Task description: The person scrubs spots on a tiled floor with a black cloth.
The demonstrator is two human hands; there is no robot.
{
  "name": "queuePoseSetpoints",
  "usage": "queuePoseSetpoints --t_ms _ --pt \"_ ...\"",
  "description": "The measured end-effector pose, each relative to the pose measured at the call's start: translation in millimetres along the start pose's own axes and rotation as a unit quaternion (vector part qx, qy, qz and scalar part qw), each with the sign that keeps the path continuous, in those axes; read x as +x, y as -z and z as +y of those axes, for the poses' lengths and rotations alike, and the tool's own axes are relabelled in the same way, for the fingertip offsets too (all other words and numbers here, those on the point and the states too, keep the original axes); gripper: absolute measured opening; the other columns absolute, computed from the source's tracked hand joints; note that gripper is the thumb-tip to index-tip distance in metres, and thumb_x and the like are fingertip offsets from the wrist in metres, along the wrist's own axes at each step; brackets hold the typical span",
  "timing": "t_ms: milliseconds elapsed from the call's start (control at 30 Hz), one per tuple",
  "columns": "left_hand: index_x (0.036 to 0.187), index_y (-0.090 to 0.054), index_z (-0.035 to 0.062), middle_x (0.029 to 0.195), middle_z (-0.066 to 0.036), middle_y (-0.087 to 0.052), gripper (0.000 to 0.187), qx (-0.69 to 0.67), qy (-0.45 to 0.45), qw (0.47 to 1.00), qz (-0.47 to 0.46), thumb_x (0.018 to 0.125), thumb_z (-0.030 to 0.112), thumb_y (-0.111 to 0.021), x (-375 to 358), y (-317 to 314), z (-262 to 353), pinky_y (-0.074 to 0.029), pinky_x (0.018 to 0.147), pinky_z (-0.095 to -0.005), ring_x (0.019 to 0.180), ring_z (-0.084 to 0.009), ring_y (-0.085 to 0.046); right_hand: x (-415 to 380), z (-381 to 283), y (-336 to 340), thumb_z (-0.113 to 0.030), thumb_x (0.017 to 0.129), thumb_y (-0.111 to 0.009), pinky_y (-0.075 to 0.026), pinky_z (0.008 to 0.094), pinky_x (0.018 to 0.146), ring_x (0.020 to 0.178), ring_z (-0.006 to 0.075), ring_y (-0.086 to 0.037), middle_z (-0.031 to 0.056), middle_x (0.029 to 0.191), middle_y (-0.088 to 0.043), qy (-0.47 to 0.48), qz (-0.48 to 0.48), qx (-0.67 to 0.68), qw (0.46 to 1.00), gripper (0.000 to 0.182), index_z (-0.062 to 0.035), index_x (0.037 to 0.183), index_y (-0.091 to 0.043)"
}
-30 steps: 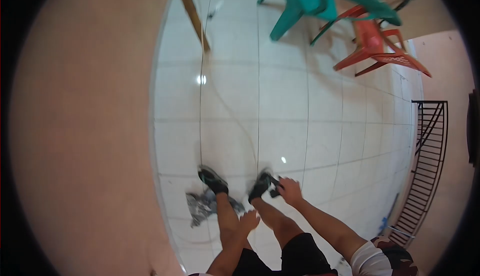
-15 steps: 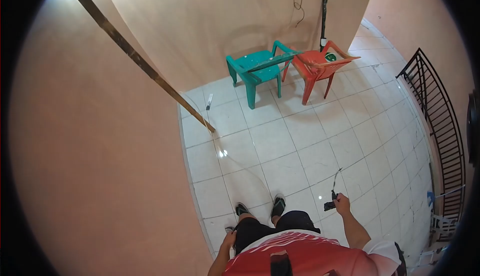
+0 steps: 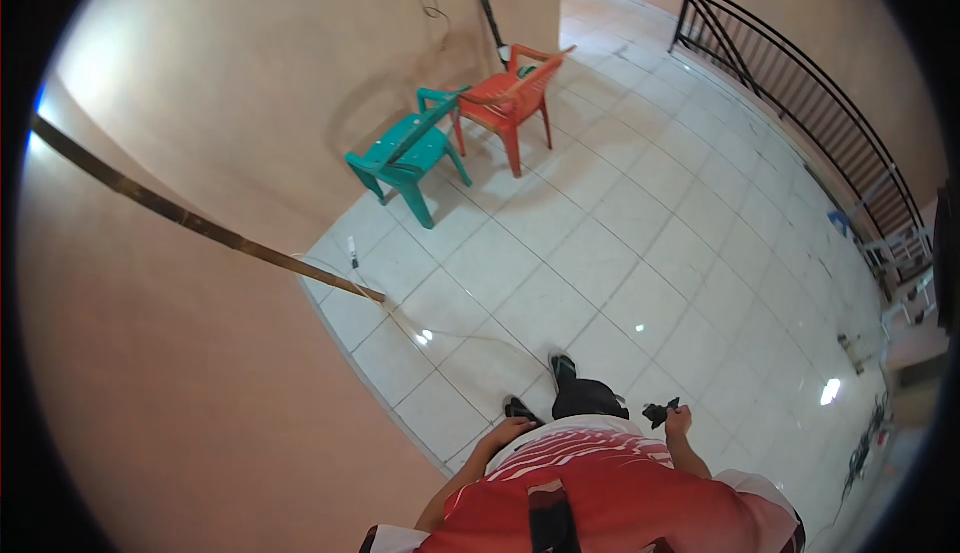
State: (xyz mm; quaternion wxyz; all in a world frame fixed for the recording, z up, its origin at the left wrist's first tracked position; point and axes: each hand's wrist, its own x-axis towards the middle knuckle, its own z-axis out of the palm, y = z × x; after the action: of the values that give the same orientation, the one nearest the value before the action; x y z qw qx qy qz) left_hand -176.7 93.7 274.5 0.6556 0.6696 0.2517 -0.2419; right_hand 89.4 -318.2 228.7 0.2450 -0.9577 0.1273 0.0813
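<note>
My right hand [image 3: 679, 421] is closed around a small, crumpled black bundle [image 3: 658, 413], held to the right of my body above the tiled floor. Its exact kind is too small to make out. My left hand [image 3: 514, 429] rests by the hem of my red and white shirt [image 3: 620, 503], close to my thigh. Its fingers look stretched out and nothing shows in them. My sandaled feet [image 3: 563, 365] are on the tiles below.
A teal plastic chair [image 3: 410, 153] and an orange one [image 3: 505, 103] stand by the wall. A long bamboo pole [image 3: 230, 237] leans at the left, near a thin cable [image 3: 470, 336]. A black railing [image 3: 800, 83] runs along the right, with dark cables [image 3: 862, 453] lower down.
My view has turned to the right, so chairs and pole sit further left. The right hand with the black bundle is nearer my body; the dark strand hanging from it no longer shows.
</note>
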Motion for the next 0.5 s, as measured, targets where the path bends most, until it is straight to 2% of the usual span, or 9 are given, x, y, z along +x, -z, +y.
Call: queuePoseSetpoints --t_ms 67,133,267,300,333,367,400,467,500 --pt "0.106 -0.073 0.0025 0.094 -0.009 -0.073 0.037 -0.059 -0.033 0.997 0.045 0.101 0.036 -0.058 -35.5 -6.3 -15.6 -0.05 0.083 -0.034 0.089 -0.0177 -0.063 -35.0 28.9 12.0 -0.016 0.078 -0.077 -0.052 0.0463 0.071 0.076 0.0354 -0.066 0.0166 0.079 -0.067 -0.018 0.007 0.004 1.0 0.022 -0.0032 0.08 -0.059" --pt "0.106 -0.074 0.0024 0.095 -0.006 -0.073 0.037 -0.17 0.063 0.981 0.066 0.1 0.036 -0.058 -75.3 1.4 -26.3 -0.049 0.081 -0.0321 0.088 -0.0159 -0.062 -57.9 43.8 22.5 -0.017 0.077 -0.076 -0.052 0.0478 0.071 0.077 0.0362 -0.066 0.0176 0.079 -0.067 -0.059 -0.029 0.0 0.998 0.022 -0.003 0.079 -0.06" --pt "0.105 -0.074 0.0002 0.097 -0.004 -0.072 0.041 -0.213 0.124 0.965 0.085 0.1 0.038 -0.058 -100.7 -3.3 -106.5 -0.046 0.079 -0.0304 0.085 -0.0153 -0.06 -56.2 54.2 32.9 -0.019 0.079 -0.075 -0.05 0.0461 0.072 0.076 0.0352 -0.064 0.0169 0.078 -0.065 -0.061 -0.013 -0.012 0.998 0.024 -0.0031 0.08 -0.057" --pt "0.102 -0.073 0.001 0.094 -0.004 -0.071 0.04 -0.257 0.162 0.945 0.123 0.101 0.038 -0.058 -94.9 -12.2 -126.7 -0.047 0.077 -0.0321 0.083 -0.0148 -0.059 -45.9 52.8 31.7 -0.02 0.08 -0.075 -0.05 0.0455 0.071 0.075 0.0347 -0.064 0.0163 0.078 -0.065 -0.056 0.003 -0.005 0.998 0.025 -0.0033 0.08 -0.057" --pt "0.099 -0.072 0.0017 0.09 -0.004 -0.069 0.04 -0.298 0.198 0.92 0.162 0.102 0.038 -0.058 -90.7 -17.7 -135.0 -0.047 0.074 -0.0339 0.08 -0.0144 -0.058 -35.8 45.2 31.3 -0.02 0.079 -0.075 -0.049 0.0453 0.067 0.071 0.0308 -0.062 0.0156 0.074 -0.063 -0.049 0.028 0.015 0.998 0.024 -0.0033 0.078 -0.057" --pt "0.115 -0.069 0.0029 0.097 -0.009 -0.073 0.043 -0.243 0.17 0.94 0.168 0.103 0.042 -0.055 -92.0 -21.3 -118.1 -0.05 0.08 -0.0357 0.088 -0.0203 -0.064 -21.9 37.7 29.4 -0.019 0.08 -0.074 -0.048 0.0447 0.066 0.071 0.0291 -0.061 0.0143 0.073 -0.062 -0.051 0.035 0.014 0.998 0.023 -0.0036 0.078 -0.057" --pt "0.115 -0.069 0.0029 0.097 -0.009 -0.073 0.043 -0.239 0.17 0.941 0.168 0.103 0.042 -0.055 -90.6 -23.1 -118.1 -0.05 0.08 -0.0357 0.088 -0.0203 -0.064 -10.6 27.3 30.8 -0.018 0.082 -0.073 -0.048 0.043 0.066 0.07 0.0271 -0.059 0.0133 0.074 -0.061 -0.051 0.031 0.058 0.997 0.022 -0.0037 0.078 -0.057" --pt "0.135 -0.06 0.0071 0.116 -0.016 -0.072 0.049 0.038 0.166 0.973 0.158 0.104 0.044 -0.05 -82.3 -26.4 -126.7 -0.05 0.094 -0.0363 0.108 -0.0284 -0.067 14.3 -0.2 30.9 -0.017 0.084 -0.073 -0.048 0.0413 0.067 0.07 0.025 -0.058 0.0119 0.074 -0.061 -0.036 0.04 0.079 0.995 0.022 -0.0029 0.079 -0.057" --pt "0.145 -0.053 0.0121 0.132 -0.022 -0.065 0.055 0.019 0.205 0.97 0.133 0.103 0.047 -0.049 -84.2 -26.8 -120.8 -0.044 0.107 -0.0368 0.126 -0.034 -0.06 27.9 -12.7 28.6 -0.017 0.084 -0.073 -0.048 0.0413 0.067 0.07 0.025 -0.058 0.0119 0.074 -0.061 -0.034 0.042 0.083 0.995 0.022 -0.0029 0.079 -0.057"
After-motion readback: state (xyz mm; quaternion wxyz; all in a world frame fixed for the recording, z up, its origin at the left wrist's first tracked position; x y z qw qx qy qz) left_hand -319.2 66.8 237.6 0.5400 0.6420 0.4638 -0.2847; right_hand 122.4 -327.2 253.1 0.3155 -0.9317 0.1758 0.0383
